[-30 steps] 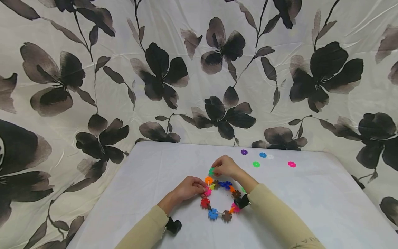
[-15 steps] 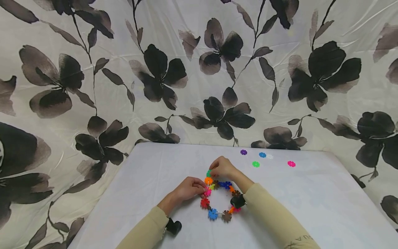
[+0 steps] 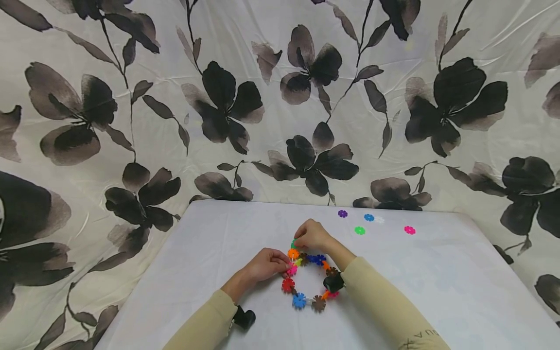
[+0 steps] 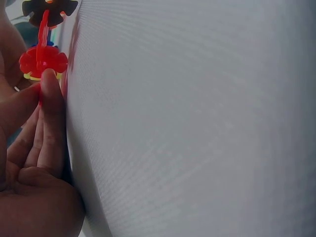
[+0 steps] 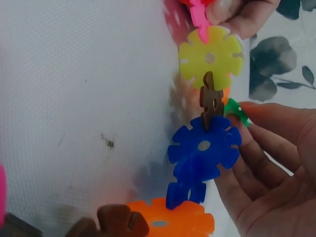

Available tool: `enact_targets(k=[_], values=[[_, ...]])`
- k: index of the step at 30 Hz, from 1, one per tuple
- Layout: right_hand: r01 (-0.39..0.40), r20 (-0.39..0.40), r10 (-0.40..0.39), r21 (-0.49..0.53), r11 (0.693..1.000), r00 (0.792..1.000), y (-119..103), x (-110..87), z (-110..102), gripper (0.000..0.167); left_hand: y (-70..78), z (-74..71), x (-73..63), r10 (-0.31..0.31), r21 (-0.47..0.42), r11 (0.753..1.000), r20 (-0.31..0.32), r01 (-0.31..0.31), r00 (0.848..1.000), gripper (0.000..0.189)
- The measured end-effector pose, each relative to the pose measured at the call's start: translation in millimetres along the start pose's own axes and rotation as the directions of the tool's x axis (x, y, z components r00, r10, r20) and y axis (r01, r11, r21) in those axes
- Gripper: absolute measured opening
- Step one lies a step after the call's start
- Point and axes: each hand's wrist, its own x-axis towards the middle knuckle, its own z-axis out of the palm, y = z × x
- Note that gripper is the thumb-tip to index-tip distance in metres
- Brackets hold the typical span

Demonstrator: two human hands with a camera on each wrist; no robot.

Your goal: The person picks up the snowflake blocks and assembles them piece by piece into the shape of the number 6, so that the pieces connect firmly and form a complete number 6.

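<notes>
A ring of linked plastic snowflake discs lies on the table in the head view, with a light blue disc [image 3: 299, 301] and a red disc [image 3: 288, 285] on its near left. My left hand [image 3: 264, 265] pinches a pink disc [image 3: 292, 270] on the ring's left side. At the ring's far left, my right hand [image 3: 314, 234] pinches a green disc [image 5: 237, 111] against an orange disc [image 3: 293, 254]; how deep their slots engage is hidden. The right wrist view shows a yellow disc [image 5: 197, 54], a brown disc [image 5: 212, 101] and dark blue discs [image 5: 207, 138] joined nearby.
Loose discs lie at the back right of the white table [image 3: 437, 291]: purple [image 3: 342, 214], blue [image 3: 369, 218], white [image 3: 380, 220], green [image 3: 359, 230] and pink [image 3: 409, 230]. A floral cloth [image 3: 271, 116] hangs behind. Black wrist cameras [image 3: 244, 318] sit close to the tabletop.
My right hand has shifted slightly left and down, bringing the green disc against the orange one. A green disc by the right wrist is now covered by the arm. My left hand stays put.
</notes>
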Motion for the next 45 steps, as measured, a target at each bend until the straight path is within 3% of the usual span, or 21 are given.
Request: enact_targets(k=[14, 20, 27, 32, 39, 45], values=[[0.032, -0.004, -0.033, -0.048, 0.998, 0.999, -1.0, 0.3, -3.8, 0.007, -0.3, -0.9, 1.6, -0.008, 0.022, 1.0, 0.005, 0.008, 1.0, 0.018], [0.036, 0.068, -0.038, 0.027, 0.999, 0.997, 2.0, -0.2, -9.5, 0.011, -1.0, -0.8, 3.0, -0.02, 0.028, 0.999, 0.006, 0.019, 1.0, 0.017], [-0.057, 0.177, 0.026, 0.174, 0.983, 0.984, 13.5, 0.3, -17.9, 0.018, 2.2, 1.1, 1.9, -0.03, 0.036, 0.999, -0.001, 0.03, 1.0, 0.019], [-0.071, 0.203, 0.026, 0.218, 0.973, 0.979, 17.4, 1.0, -19.6, 0.021, 3.3, 0.9, 5.4, -0.065, 0.081, 0.994, -0.047, 0.069, 0.997, 0.023], [-0.077, 0.218, 0.017, 0.266, 0.961, 0.976, 16.7, 4.5, -13.7, 0.02, 3.4, 0.7, 14.8, -0.059, 0.115, 0.991, -0.136, 0.075, 0.989, 0.026], [-0.064, 0.209, 0.005, 0.279, 0.958, 0.978, 19.8, 5.2, -12.4, 0.017, 6.1, 3.1, 23.8, -0.068, 0.106, 0.991, -0.149, 0.084, 0.987, 0.023]])
